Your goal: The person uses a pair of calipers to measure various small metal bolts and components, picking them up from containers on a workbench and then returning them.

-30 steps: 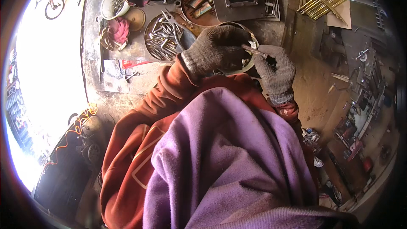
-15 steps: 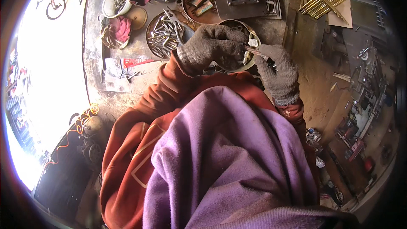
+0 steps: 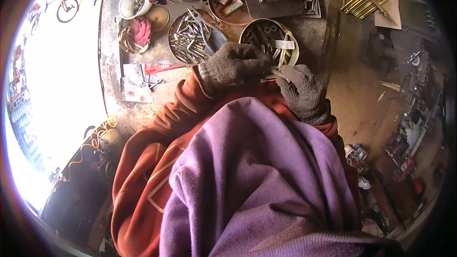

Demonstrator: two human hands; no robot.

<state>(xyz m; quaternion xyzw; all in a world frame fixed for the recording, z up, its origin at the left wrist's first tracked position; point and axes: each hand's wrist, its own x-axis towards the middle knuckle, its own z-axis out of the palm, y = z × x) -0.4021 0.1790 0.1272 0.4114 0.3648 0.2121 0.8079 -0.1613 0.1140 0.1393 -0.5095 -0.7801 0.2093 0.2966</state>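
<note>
1. Thin rod point(image 3: 280, 74): between left hand point(image 3: 236, 64) and right hand point(image 3: 303, 93), near side of round tin point(image 3: 296, 50).
2. Right hand: clenched on rod.
3. Left hand: fingers bent; whether grasping rod, cannot tell.
4. Left of tin: pliers point(image 3: 216, 39) over metal bits point(image 3: 188, 44).
5. Far: welding mask point(image 3: 276, 8).

Left grip point(image 3: 235, 66) beside curled right grip point(image 3: 303, 93)
</note>
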